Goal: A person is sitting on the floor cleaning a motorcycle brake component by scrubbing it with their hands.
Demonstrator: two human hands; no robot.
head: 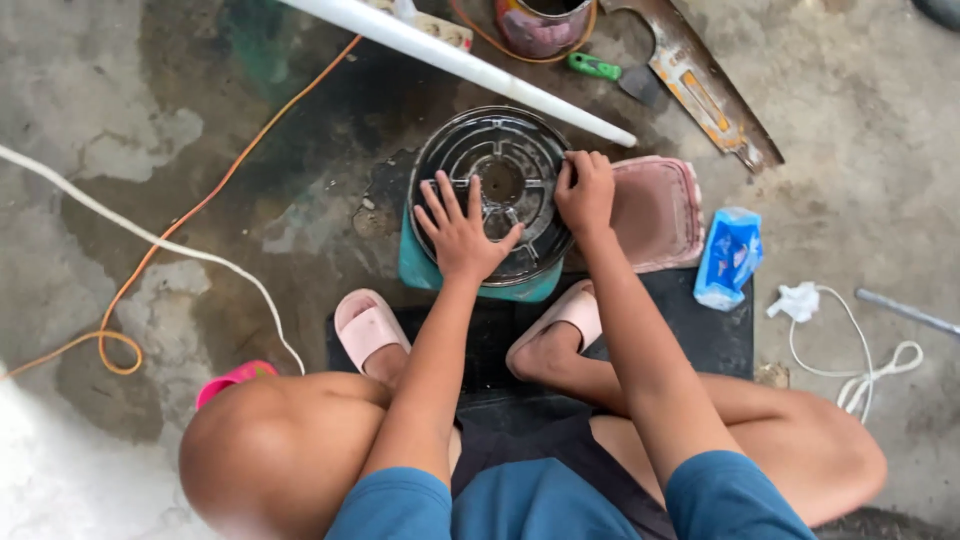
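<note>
Left hand (pixel 462 232) lies flat on a dark round ribbed disc (pixel 497 190), fingers (pixel 440 196) spread wide, gripping nothing. Right hand (pixel 585 190) rests at the disc's right edge, fingers curled into a loose fist; what they pinch, if anything, cannot be told. Disc sits on a teal block (pixel 420 270) on the concrete floor (pixel 120 120), just ahead of pink slippers (pixel 365 325). White pipe (pixel 470 65) crosses just beyond the disc. Pink tray (pixel 660 212) touches its right side; blue packet (pixel 728 256) near.

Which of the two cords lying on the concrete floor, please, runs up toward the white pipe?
The orange cord: it climbs from a loop at the left edge to beneath the white pipe. The white cord ends by the knee.
</note>
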